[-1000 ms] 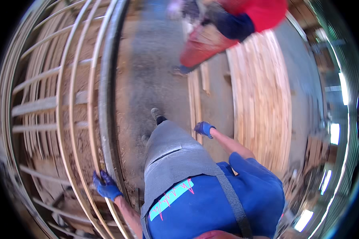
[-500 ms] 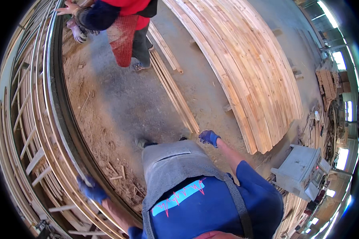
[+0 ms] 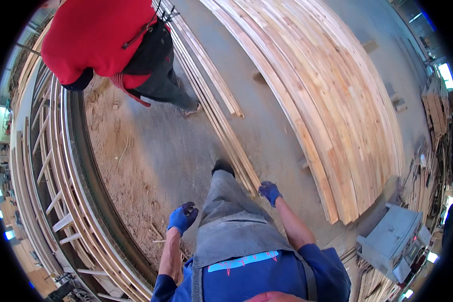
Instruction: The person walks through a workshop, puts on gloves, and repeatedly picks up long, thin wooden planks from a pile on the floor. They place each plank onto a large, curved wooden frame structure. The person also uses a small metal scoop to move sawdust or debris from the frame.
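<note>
Left hand [image 3: 184, 217] is loosely curled and empty; strips [image 3: 238, 151] lie on the floor [image 3: 166, 146], farther and to right; right hand [image 3: 270, 193] appears beside their near end, its grip I cannot tell; better step carefully alongside

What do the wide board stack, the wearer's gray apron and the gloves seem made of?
Board stack: bare wood, by its pale grain and knots. Gray apron: matte, creased; probably heavy fabric, though suede-like leather is possible. Gloves: likely blue fabric, with darker finger areas suggesting a rubbery coating; exact fiber unclear.
</note>
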`<state>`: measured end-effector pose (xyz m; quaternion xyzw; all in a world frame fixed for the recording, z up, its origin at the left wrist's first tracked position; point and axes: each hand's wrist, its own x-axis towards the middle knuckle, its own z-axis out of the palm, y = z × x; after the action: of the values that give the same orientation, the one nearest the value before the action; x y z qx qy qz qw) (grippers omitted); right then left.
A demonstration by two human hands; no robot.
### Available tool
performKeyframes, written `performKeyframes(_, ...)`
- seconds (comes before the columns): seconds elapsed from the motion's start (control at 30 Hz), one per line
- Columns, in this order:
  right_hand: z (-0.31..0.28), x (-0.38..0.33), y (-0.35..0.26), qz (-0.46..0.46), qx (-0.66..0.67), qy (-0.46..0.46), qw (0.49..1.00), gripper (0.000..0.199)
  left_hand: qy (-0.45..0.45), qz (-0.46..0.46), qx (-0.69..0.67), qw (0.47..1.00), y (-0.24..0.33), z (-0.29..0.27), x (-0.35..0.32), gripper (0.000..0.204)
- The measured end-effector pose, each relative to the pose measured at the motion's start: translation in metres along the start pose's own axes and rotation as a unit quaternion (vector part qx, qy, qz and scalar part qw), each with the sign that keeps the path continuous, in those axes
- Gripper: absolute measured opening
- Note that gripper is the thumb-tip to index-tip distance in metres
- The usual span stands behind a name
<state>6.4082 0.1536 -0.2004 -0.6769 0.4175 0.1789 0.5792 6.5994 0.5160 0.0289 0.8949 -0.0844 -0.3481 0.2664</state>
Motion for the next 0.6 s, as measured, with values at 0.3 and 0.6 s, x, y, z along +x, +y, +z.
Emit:
performKeyframes(0.3,-0.093,0.122,-0.065,0.13,0.0,0.046,0.99,0.051,-0.054,0.03,0.042,0.997,0.081,0.038,0.215,0.046)
performKeyframes(0.6,-0.041,0.435,-0.137,-0.007,-0.389,0.006,0.921,0.073,-0.021,0.056,0.116,0.991,0.077,0.106,0.347,0.057)
